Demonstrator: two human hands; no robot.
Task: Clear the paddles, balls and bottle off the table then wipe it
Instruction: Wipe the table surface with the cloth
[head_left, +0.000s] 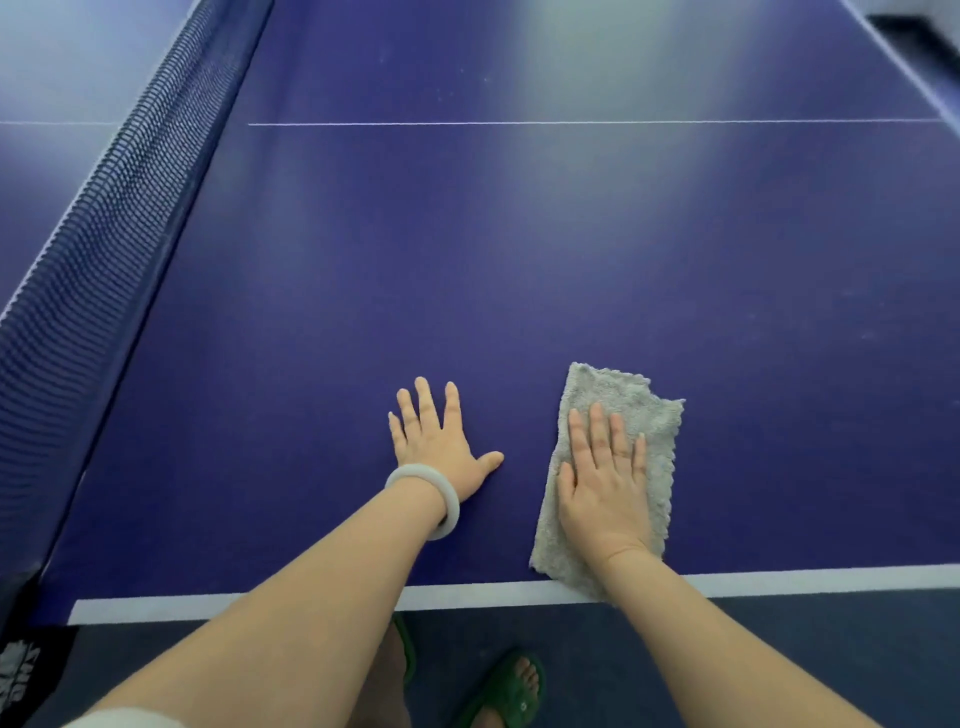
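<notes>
Head view, wiping step.

- Cloth (618, 395): grey, nubbly, folded into a long strip. It lies flat on the table (519, 260) near our edge, and its near corner overlaps the white edge line (311, 597).
- Right hand (605, 483): flat on the middle of the cloth with the fingers straight and close together. The palm presses down and nothing is pinched.
- Left hand (441, 441): flat on bare table just beside the cloth and apart from it. The fingers are spread and it holds nothing. We read it as a brace. There is a pale bracelet (447, 499) at the wrist.
- Net (104, 208): runs along the left.
- No paddles, balls or bottle are in view, so we judge this half to be cleared. We cannot see most of the far side of the net.

Handling, our judgement:
- The cloth looks light, limp and soft, with no stiffness of its own, so it goes only where the palm drags it.
- The table top looks hard and smooth, so we expect the cloth to slide easily under even pressure.
- Pushed by fingertips at one end, the strip would likely bunch or unfold. The best hold is as it is now, with the whole palm over the centre and the fingers towards the far end.
- If we need to lift it, we should pinch the folded layers together at the middle.
- Watch the near corner at the edge, as it could slip off.
</notes>
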